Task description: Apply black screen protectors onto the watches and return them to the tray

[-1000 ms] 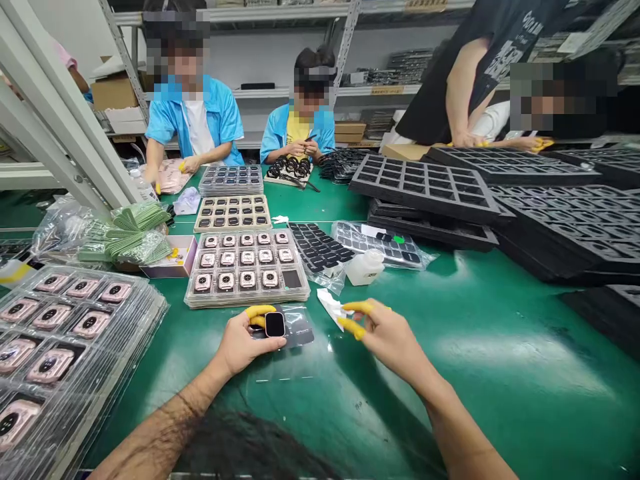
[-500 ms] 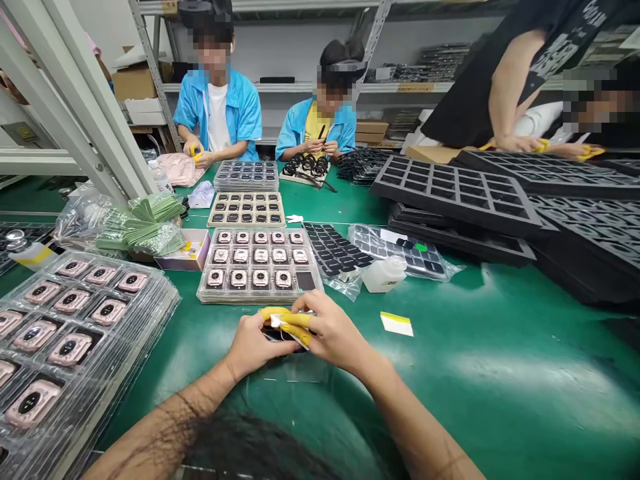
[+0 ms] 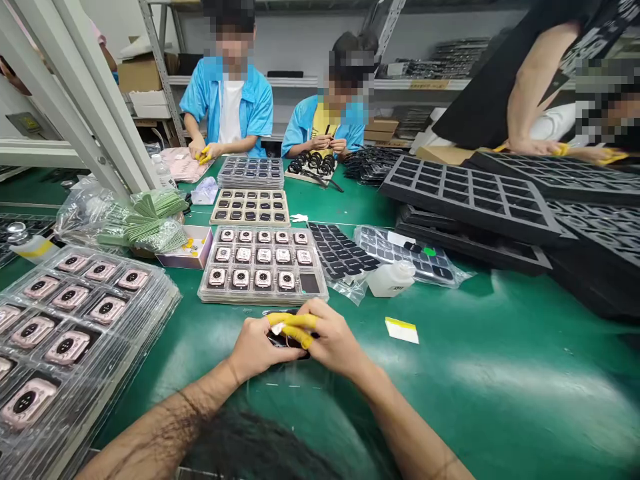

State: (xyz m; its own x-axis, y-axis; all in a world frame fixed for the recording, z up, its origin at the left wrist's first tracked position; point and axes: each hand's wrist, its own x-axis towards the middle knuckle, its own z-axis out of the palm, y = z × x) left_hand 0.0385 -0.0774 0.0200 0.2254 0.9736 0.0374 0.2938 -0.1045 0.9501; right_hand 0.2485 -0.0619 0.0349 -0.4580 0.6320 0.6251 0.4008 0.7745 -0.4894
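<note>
My left hand (image 3: 257,350) is closed around a small dark watch body (image 3: 283,341) low over the green table (image 3: 450,400). My right hand (image 3: 327,340), with yellow finger cots, pinches a small white piece (image 3: 278,328) against the top of the watch body. Both hands touch each other just in front of a clear tray of pink watch cases (image 3: 263,265). Most of the watch body is hidden by the fingers.
A yellow-edged white slip (image 3: 402,330) lies right of my hands. Stacked trays of pink watch cases (image 3: 65,333) fill the left. A white bottle (image 3: 390,280), bagged dark screens (image 3: 345,257) and black foam trays (image 3: 475,197) lie beyond. Other people work at the far side.
My right hand dropped the white slip on the table, came left and joined my left hand on the watch body. The view shifted slightly.
</note>
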